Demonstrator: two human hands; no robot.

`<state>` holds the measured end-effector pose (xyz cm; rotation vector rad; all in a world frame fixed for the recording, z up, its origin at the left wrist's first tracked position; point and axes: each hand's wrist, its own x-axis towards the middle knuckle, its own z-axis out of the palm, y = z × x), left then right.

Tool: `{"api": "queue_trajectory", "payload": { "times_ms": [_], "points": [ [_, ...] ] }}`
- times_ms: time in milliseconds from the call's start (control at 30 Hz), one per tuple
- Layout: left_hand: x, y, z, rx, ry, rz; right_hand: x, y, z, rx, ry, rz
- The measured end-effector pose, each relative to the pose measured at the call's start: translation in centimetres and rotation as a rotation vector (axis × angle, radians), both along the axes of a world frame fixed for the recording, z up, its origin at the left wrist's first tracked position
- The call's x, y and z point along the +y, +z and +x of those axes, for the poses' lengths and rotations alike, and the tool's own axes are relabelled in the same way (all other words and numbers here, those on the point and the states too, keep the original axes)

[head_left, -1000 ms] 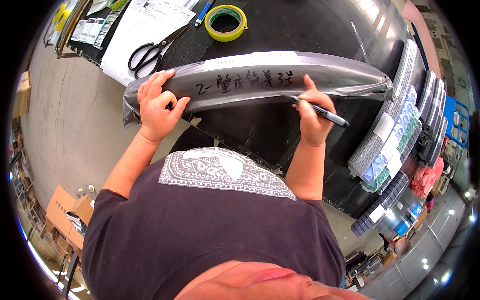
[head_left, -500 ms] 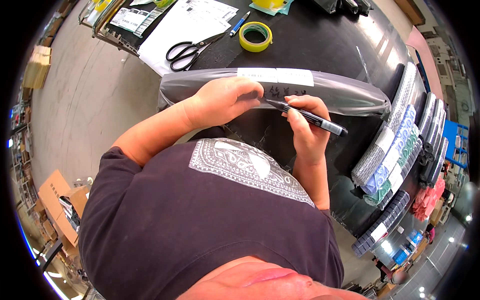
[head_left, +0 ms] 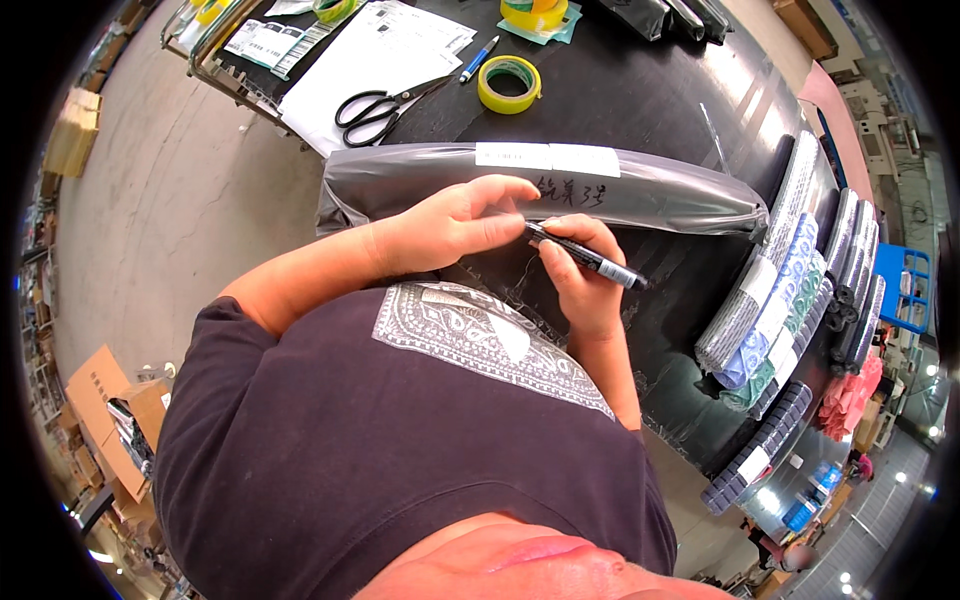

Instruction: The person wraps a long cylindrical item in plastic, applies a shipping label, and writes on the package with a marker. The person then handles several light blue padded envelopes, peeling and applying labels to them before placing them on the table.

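A long grey plastic-wrapped parcel (head_left: 440,185) lies across the dark table in front of me. White labels and dark handwriting are on its upper face. My right hand (head_left: 585,275) grips a black marker (head_left: 600,262), its front end pointing left, just off the parcel's near edge. My left hand (head_left: 470,222) is beside that front end, index finger stretched out and thumb apart from it. Its other fingers are mostly hidden. Whether the marker's front end is capped is too small to tell.
Black-handled scissors (head_left: 370,115) lie by white papers (head_left: 350,60), a blue pen (head_left: 480,58) and a yellow tape roll (head_left: 508,85). Several wrapped rolls (head_left: 755,310) are lined up on the right. More black packages (head_left: 640,15) lie at the far edge.
My right hand and the marker have moved left and slightly down, away from the handwriting. The writing shows more fully. My left thumb and index finger have spread apart.
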<state>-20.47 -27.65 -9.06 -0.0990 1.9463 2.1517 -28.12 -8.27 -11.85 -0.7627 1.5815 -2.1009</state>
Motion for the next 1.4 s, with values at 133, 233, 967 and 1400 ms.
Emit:
{"api": "queue_trajectory", "payload": {
  "times_ms": [133,233,967,1400],
  "points": [
    [-0.2,-1.5,0.1,-0.055,0.026,0.095,-1.1,-0.3,0.8,0.06,0.008,0.071],
    [-0.2,-2.5,-0.7,0.043,0.083,-0.022,-2.1,-1.3,1.2,-0.215,-0.071,-0.009],
    [-9.4,-7.5,-16.1,0.802,-0.049,-1.326,0.9,-2.6,-4.0,-0.572,-0.236,-0.052],
    [-10.5,-9.9,-18.7,0.696,-0.385,-1.481,3.6,-9.3,-2.6,-0.78,-0.81,0.326]
  ]
}}
